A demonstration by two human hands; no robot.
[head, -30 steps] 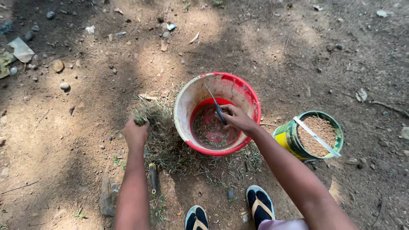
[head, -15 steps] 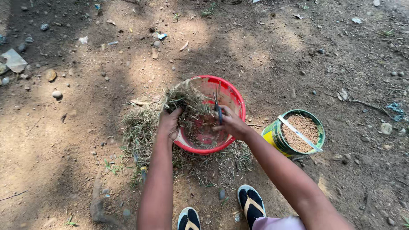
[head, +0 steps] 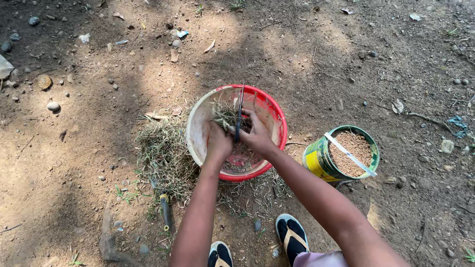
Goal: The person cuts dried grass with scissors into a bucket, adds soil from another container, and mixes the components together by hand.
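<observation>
Hands [head: 237, 138] closed on grass [head: 225, 114] and scissors [head: 239, 116] over bucket [head: 277, 118].

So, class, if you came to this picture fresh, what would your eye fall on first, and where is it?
The red bucket on the bare dirt at centre draws the eye, with the left hand and right hand meeting inside it over a bunch of dry grass and a thin dark blade. To its right stands a green and yellow can full of brown grain, a white strip across its rim.

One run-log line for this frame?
left hand: shut on grass bunch | right hand: shut on knife | both over red bucket
</observation>
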